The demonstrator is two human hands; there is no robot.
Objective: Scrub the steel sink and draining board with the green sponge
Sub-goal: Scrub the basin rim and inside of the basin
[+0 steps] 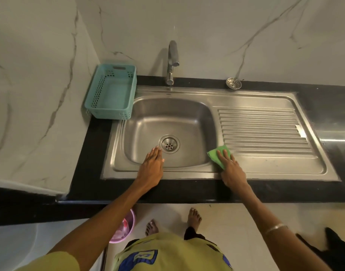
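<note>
Single head-worn wide-angle view, looking forward and steeply down from above the near edge of the counter. Sink central, draining board right, wall far. Close range, at arm's length. Feet and floor at bottom.

Sink at centre, basket at its back left, tap behind it, draining board to its right, strainer behind the board, sponge at the board's front left corner
</note>
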